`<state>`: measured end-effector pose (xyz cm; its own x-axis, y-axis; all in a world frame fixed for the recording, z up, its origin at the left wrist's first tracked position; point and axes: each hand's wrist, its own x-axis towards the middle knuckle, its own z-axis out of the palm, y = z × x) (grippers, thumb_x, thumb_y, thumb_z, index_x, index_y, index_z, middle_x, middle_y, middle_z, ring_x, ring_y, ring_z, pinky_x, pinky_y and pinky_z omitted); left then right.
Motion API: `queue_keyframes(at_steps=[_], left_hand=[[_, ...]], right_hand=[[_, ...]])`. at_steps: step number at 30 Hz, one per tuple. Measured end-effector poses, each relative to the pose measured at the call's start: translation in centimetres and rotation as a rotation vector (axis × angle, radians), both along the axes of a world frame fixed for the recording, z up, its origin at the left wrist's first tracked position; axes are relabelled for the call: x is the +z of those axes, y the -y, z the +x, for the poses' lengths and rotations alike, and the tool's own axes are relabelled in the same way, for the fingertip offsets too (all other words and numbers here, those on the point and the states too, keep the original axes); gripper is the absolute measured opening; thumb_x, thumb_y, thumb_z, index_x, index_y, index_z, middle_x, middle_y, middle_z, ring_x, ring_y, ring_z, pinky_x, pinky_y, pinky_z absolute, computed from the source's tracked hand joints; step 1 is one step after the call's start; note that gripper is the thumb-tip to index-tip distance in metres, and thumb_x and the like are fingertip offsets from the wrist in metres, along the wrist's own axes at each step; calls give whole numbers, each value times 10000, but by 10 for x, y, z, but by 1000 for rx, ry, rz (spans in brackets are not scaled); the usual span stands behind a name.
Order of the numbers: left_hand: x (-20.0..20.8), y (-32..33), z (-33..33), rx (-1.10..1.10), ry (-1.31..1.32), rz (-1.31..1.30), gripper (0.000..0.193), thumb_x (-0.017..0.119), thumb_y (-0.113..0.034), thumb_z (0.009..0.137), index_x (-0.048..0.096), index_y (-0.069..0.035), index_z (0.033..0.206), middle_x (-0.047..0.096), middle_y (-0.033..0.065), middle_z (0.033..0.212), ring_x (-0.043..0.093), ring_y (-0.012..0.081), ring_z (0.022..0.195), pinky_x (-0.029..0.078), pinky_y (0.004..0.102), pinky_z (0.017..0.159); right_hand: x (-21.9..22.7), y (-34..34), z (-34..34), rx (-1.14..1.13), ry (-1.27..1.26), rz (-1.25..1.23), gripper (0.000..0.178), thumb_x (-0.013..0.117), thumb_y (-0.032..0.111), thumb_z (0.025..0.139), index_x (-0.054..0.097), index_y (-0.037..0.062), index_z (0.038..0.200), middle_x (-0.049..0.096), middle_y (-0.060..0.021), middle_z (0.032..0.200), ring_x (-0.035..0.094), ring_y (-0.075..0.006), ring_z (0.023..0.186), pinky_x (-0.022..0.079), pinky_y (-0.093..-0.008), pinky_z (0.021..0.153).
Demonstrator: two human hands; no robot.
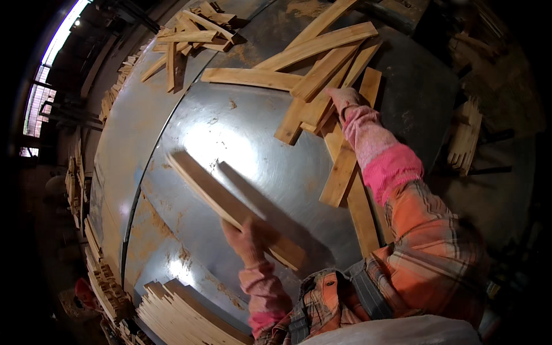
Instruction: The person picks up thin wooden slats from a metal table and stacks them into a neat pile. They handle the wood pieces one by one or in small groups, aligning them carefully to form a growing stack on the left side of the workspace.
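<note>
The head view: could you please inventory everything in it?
metal tabletop: one, grey, centre
held board: one, light brown, centre-left
loose boards: several, tan, upper centre
farther boards: several, tan, upper left
stacked boards: many, pale, lower left
edge boards: many, tan, left rim
right-side stack: one, pale, right
window: at least one, white, far left
plaid garment: one, orange, lower right
left grip: one, pink-sleeved, around held board
right grip: one, pink-sleeved, touching loose boards
</note>
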<state>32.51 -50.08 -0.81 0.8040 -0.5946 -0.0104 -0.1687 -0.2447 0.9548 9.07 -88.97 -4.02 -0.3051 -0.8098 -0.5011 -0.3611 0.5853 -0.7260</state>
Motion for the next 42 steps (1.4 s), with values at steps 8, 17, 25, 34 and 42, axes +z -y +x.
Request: queue_keyframes(at_steps=[8,17,25,34,42], left_hand=[[40,311,-21,-608,-97,-309,612,760,-125,836,552,-26,1403,707,123,1167,687,221,1033,558,354,890],[28,354,-53,-725,-123,320,405,704,-110,842,643,37,1215,735,153,1040,711,239,873,575,373,749],[18,168,-60,-682,-639,332,365,651,-93,851,632,22,1197,644,59,831,610,148,672,471,283,548],[-7,55,-102,-593,-817,8,439,705,-49,843,631,27,1269,721,69,1098,673,181,993,529,313,923],[9,-84,-17,-214,-827,-211,444,651,-39,804,607,36,1240,697,80,999,675,176,834,565,306,755]], right_hand=[[-22,-13,-19,2,94,-108,595,822,307,779,672,-100,1187,724,-219,1105,681,-381,980,505,-400,936],[-30,-36,-15,10,350,-150,257,725,109,822,668,-38,1025,652,-92,803,586,-192,645,491,-352,599],[-31,-177,-59,500,321,-229,351,740,280,844,663,-33,982,662,-130,791,618,-217,665,481,-357,621],[4,-230,-20,318,534,159,608,741,453,906,699,-107,1138,753,-175,1001,717,-206,856,570,-330,759],[13,-286,-70,383,601,149,343,666,195,944,706,-69,1160,742,-119,1046,723,-224,918,582,-342,837]])
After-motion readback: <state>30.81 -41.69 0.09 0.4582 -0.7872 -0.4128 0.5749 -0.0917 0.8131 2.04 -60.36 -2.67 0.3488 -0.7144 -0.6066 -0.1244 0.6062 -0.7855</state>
